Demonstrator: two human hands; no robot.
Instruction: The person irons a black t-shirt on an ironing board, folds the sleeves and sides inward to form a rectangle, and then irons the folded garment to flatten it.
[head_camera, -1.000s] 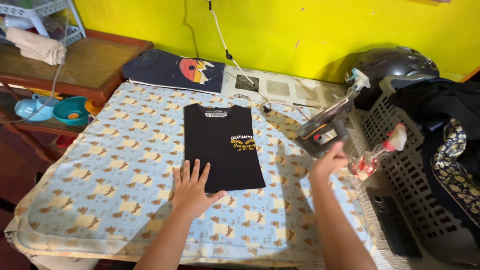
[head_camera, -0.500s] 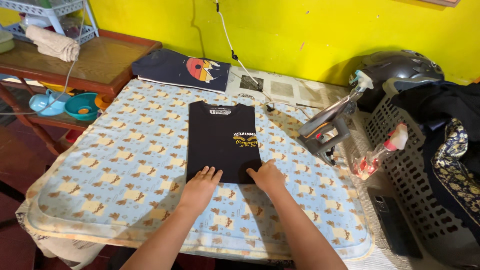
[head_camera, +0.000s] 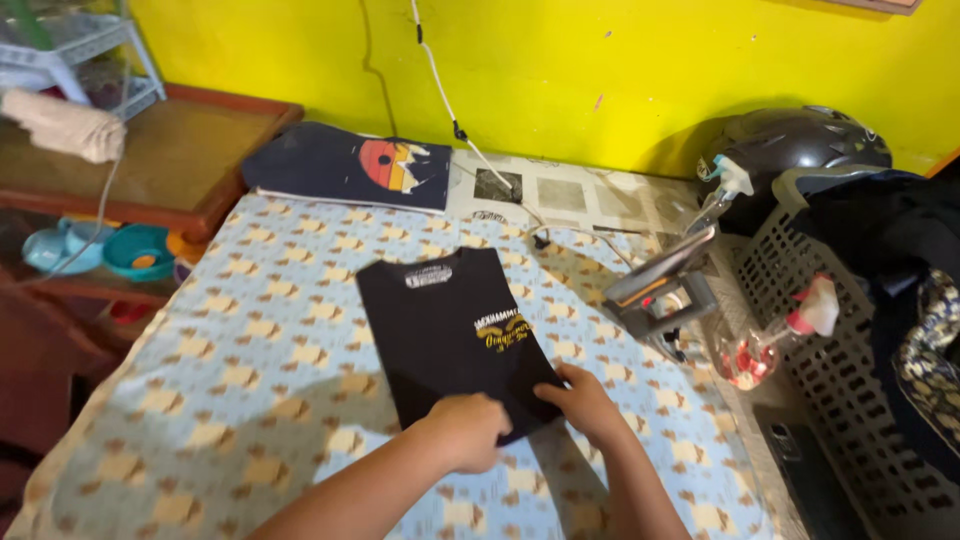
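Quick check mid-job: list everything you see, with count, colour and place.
black shirt: 1, black with yellow print, folded, centre of cloth
cloth: 1, pale blue with tan pattern, covers table
second shirt: 1, dark with orange print, folded, far edge
iron: 1, grey, upright, right of black shirt
cord: 1, white, from wall toward iron
spray bottles: 2, clear, right of iron
basket: 1, grey, far right, holds dark clothes
helmet: 1, dark, far right corner
bowls: 2, teal, low left
left hand: on black shirt's near edge
right hand: on black shirt's near corner
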